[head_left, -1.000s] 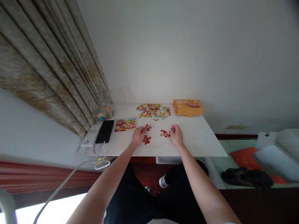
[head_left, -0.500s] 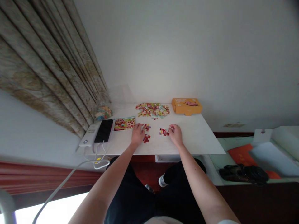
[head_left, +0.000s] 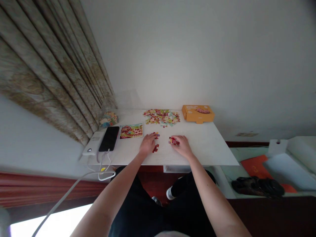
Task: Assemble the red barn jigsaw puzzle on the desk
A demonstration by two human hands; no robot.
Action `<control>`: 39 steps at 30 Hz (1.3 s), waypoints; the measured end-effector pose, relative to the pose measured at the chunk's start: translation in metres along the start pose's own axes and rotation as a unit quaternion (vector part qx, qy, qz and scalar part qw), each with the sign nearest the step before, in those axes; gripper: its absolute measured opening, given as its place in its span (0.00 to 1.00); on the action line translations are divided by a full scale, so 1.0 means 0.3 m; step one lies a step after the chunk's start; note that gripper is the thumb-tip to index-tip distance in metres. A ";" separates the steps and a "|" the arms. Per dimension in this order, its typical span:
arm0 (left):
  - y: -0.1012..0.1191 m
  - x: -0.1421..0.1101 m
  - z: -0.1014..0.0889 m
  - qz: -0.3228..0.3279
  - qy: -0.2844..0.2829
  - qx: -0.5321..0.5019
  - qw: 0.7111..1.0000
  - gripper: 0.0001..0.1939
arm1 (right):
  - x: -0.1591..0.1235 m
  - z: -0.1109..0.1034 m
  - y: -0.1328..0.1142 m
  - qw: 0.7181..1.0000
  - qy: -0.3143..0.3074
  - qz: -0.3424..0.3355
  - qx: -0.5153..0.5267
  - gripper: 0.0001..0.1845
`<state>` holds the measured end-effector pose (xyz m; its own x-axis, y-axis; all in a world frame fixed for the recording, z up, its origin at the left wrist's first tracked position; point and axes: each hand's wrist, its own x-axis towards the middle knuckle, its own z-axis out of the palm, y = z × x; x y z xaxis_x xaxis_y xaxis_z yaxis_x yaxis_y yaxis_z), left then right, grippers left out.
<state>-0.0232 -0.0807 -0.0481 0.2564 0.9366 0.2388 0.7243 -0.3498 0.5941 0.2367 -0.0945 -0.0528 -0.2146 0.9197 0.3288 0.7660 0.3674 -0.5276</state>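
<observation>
Joined puzzle section (head_left: 174,141) lies on the bench (head_left: 209,144), at ten o'clock from the right hand (head_left: 182,146), which partly covers it; grip undetermined. Left hand (head_left: 147,144), grip undetermined, adjoins red pieces (head_left: 156,148) at three o'clock. Section judged light, stiff, weak at seams; hold outer edges.

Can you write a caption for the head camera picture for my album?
Left hand and right hand at red puzzle pieces, with a colourful pile and an orange box farther back.

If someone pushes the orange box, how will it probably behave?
The box lies low and broad on the table, so it would probably slide rather than tip. Its flat faces look like cardboard, so it is likely light; the front tab might bend.
</observation>
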 end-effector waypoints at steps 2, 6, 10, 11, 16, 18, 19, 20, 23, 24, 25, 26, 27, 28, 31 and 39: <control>0.002 0.000 -0.001 0.004 -0.007 -0.002 1.000 0.24 | 0.003 0.009 0.016 1.000 0.011 0.004 0.013 0.20; 0.000 -0.002 -0.006 0.010 0.025 -0.056 0.998 0.28 | 0.011 0.022 0.043 0.999 0.016 0.008 0.027 0.21; -0.018 -0.004 -0.013 -0.056 0.112 -0.150 0.981 0.27 | 0.008 0.024 0.041 0.999 0.023 0.006 0.028 0.21; -0.023 -0.005 -0.015 -0.080 0.131 -0.169 0.974 0.24 | 0.006 0.024 0.036 0.999 0.030 0.004 0.028 0.21; -0.028 -0.009 -0.028 -0.142 0.138 -0.209 0.958 0.15 | -0.006 0.002 0.010 0.996 0.089 0.016 0.029 0.16; -0.023 -0.009 -0.030 -0.142 0.131 -0.210 0.958 0.14 | -0.010 -0.013 0.000 0.993 0.110 0.026 0.021 0.15; -0.020 -0.008 -0.030 -0.142 0.133 -0.209 0.958 0.14 | -0.012 -0.020 -0.008 0.993 0.113 0.028 0.016 0.14; -0.017 -0.006 -0.030 -0.143 0.137 -0.208 0.958 0.13 | -0.016 -0.024 -0.019 0.993 0.110 0.028 0.012 0.13; -0.012 -0.002 -0.027 -0.146 0.157 -0.202 0.956 0.14 | -0.033 -0.017 -0.082 0.997 0.076 0.008 0.020 0.11; -0.012 -0.001 -0.027 -0.146 0.161 -0.201 0.955 0.14 | -0.040 -0.005 -0.115 0.998 0.059 -0.009 0.032 0.10; -0.011 0.000 -0.026 -0.146 0.163 -0.199 0.955 0.14 | -0.046 0.011 -0.153 0.998 0.039 -0.030 0.049 0.10; -0.011 0.000 -0.026 -0.144 0.162 -0.199 0.956 0.14 | -0.052 0.031 -0.194 0.996 0.021 -0.050 0.067 0.10; -0.012 -0.001 -0.027 -0.142 0.161 -0.198 0.956 0.14 | -0.057 0.054 -0.235 0.994 -0.002 -0.068 0.082 0.11; -0.012 -0.002 -0.027 -0.139 0.158 -0.197 0.957 0.15 | -0.060 0.078 -0.275 0.993 -0.018 -0.078 0.089 0.13; -0.013 -0.005 -0.028 -0.139 0.151 -0.188 0.960 0.14 | -0.060 0.142 -0.364 0.996 -0.044 -0.054 0.058 0.20; -0.015 -0.004 -0.023 -0.116 0.128 -0.149 0.974 0.15 | -0.044 0.178 -0.318 0.995 -0.062 -0.032 0.070 0.24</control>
<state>-0.0312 -0.0804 -0.0457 -0.0878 0.9687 0.2322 0.5152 -0.1553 0.8428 0.1341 -0.1344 -0.0486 -0.3392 0.9008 0.2712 0.6579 0.4333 -0.6160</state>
